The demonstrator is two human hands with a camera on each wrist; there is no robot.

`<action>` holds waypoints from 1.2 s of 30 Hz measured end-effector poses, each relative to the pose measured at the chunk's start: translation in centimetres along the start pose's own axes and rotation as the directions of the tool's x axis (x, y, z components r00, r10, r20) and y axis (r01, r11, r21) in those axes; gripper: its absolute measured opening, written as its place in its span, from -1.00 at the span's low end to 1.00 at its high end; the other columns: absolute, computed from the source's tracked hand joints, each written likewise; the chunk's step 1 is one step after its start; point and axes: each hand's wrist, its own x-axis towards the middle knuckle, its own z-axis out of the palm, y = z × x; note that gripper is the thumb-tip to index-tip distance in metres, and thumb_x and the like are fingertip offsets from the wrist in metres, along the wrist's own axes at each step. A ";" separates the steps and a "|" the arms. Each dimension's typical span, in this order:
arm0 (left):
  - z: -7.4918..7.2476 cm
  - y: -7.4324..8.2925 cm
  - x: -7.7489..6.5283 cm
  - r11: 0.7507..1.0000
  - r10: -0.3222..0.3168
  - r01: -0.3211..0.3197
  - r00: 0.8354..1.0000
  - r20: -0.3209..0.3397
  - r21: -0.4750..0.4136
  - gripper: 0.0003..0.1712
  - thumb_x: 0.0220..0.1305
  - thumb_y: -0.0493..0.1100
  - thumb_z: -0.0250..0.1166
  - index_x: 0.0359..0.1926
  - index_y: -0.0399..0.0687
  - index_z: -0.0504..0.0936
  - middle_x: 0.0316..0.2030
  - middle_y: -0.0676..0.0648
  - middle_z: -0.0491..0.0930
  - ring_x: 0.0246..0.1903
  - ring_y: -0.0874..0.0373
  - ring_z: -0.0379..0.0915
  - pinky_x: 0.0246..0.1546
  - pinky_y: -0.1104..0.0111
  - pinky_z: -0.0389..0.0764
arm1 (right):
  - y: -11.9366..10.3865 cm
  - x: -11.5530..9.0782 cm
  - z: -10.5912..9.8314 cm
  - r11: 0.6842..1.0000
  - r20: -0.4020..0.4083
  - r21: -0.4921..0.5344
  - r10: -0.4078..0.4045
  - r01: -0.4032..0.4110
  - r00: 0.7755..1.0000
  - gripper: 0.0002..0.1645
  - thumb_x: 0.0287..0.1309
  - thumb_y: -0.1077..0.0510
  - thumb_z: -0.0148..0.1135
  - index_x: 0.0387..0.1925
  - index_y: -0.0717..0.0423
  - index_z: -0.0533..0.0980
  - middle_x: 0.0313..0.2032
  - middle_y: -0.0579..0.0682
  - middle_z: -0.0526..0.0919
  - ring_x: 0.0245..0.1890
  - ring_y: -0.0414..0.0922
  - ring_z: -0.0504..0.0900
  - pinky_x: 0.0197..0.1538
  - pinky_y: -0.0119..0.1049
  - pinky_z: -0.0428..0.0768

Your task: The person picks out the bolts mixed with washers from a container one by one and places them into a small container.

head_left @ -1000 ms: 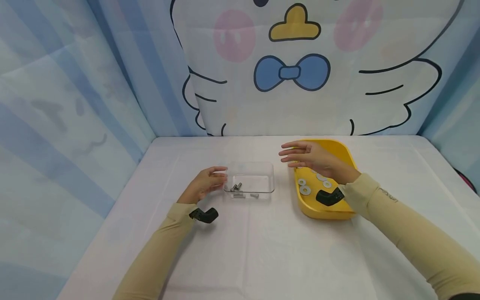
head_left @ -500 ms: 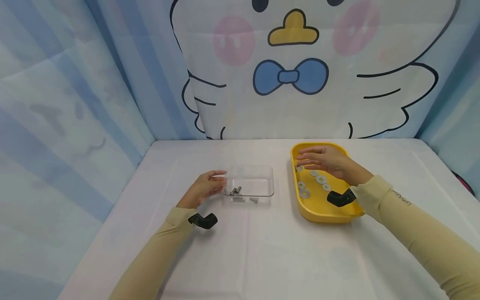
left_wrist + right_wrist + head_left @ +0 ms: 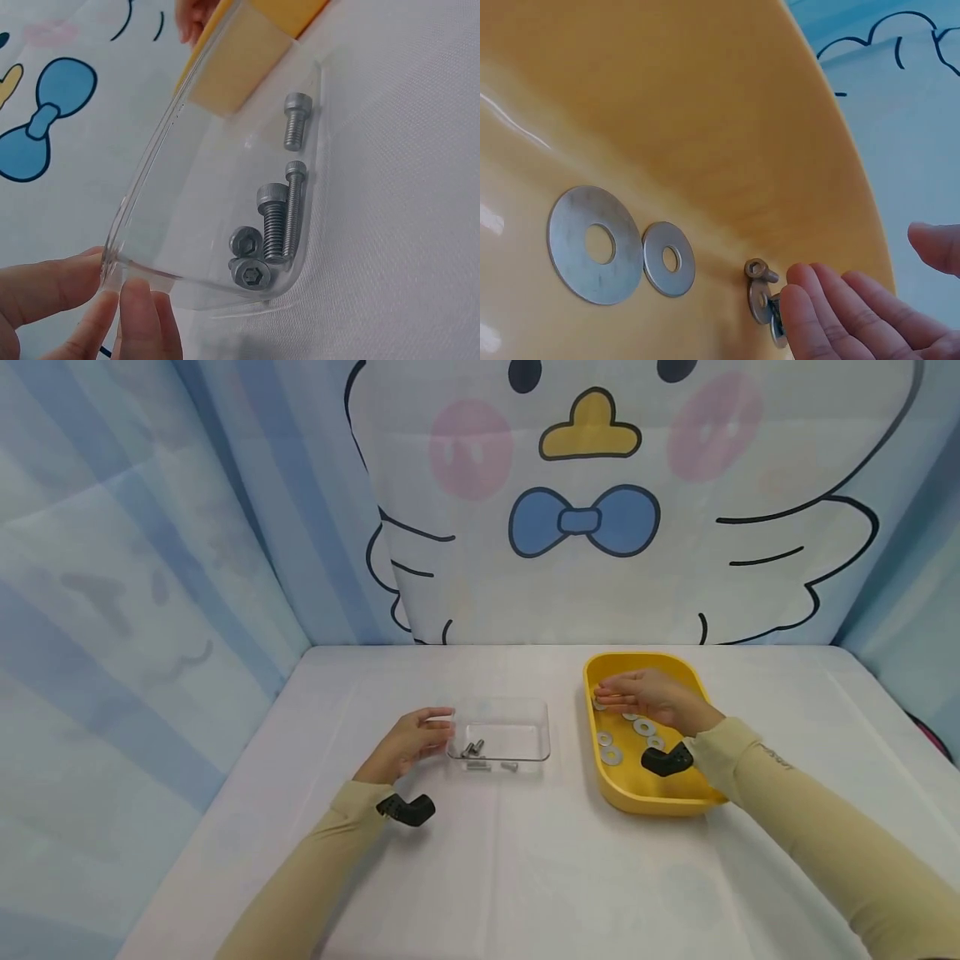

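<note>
My left hand (image 3: pixel 408 743) rests its fingertips against the left side of a clear plastic box (image 3: pixel 513 760). Inside the box lie several socket head screws (image 3: pixel 274 225), of different sizes. My right hand (image 3: pixel 652 697) is low in a yellow tray (image 3: pixel 637 806), near its far left side. Its fingers are straight and close together, with the thumb apart. In the right wrist view those fingertips lie beside a small socket head screw (image 3: pixel 756 268) and two washers (image 3: pixel 760 304) that they partly hide. Nothing shows between thumb and fingers.
More flat washers (image 3: pixel 596 247) lie spread on the tray floor, in large and small sizes. Tray and box stand side by side on a white-covered table (image 3: pixel 495 868), with a gap between. A curtain with a cartoon print (image 3: pixel 581 585) closes off the back.
My right hand has shifted from over the tray's left rim to the right and down into the tray. The left hand stays at the box. The head view has tilted slightly up.
</note>
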 end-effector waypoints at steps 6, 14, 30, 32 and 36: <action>0.1 0.0 0.1 1.000 -0.009 0.009 1.000 -0.007 -0.006 -0.44 0.28 -0.33 0.18 0.30 -0.12 0.34 0.12 -0.20 0.42 -0.08 0.14 0.47 -0.06 0.42 0.56 | 0.2 0.7 0.2 1.000 0.001 0.020 0.024 -0.024 1.000 -0.32 0.42 0.04 -0.12 0.36 0.42 0.06 0.32 0.30 0.25 -0.06 -0.30 0.59 0.37 -0.13 0.28; 0.1 0.0 0.3 1.000 -0.015 0.015 1.000 -0.011 -0.001 -0.43 0.28 -0.33 0.18 0.31 -0.10 0.33 0.18 -0.22 0.39 -0.02 0.11 0.46 -0.01 0.39 0.55 | 0.4 1.3 -0.1 0.998 0.016 0.044 0.034 -0.035 0.999 -0.31 0.40 0.07 -0.08 0.32 0.52 0.07 -0.26 -0.17 0.66 -0.21 -0.31 0.64 0.11 -0.35 0.55; 0.0 -0.2 0.1 1.000 0.007 -0.007 1.000 0.009 -0.011 -0.42 0.28 -0.32 0.19 0.32 -0.12 0.31 0.22 -0.23 0.36 0.01 0.11 0.46 -0.05 0.45 0.56 | 1.2 2.5 -0.1 0.995 0.011 0.065 0.075 -0.075 0.997 -0.42 0.41 0.22 -0.12 0.32 0.50 0.10 -0.39 -0.22 0.64 -0.24 -0.31 0.64 0.24 -0.22 0.44; 0.0 -0.2 0.2 1.000 0.008 -0.008 1.000 0.008 -0.010 -0.42 0.28 -0.32 0.19 0.31 -0.12 0.31 0.22 -0.23 0.37 0.01 0.11 0.46 -0.06 0.46 0.56 | 1.3 2.5 0.0 0.993 0.007 0.090 0.077 -0.078 0.997 -0.42 0.40 0.25 -0.11 0.32 0.50 0.09 -0.39 -0.21 0.64 -0.24 -0.31 0.65 0.25 -0.19 0.42; 0.0 -0.3 0.2 1.000 0.005 -0.005 1.000 0.005 -0.008 -0.43 0.28 -0.32 0.18 0.31 -0.12 0.32 0.21 -0.23 0.37 0.00 0.11 0.46 -0.09 0.48 0.56 | 1.6 2.3 0.2 0.990 0.006 0.116 0.081 -0.081 0.997 -0.42 0.36 0.33 -0.09 0.33 0.49 0.09 -0.40 -0.23 0.63 -0.26 -0.30 0.65 0.25 -0.17 0.42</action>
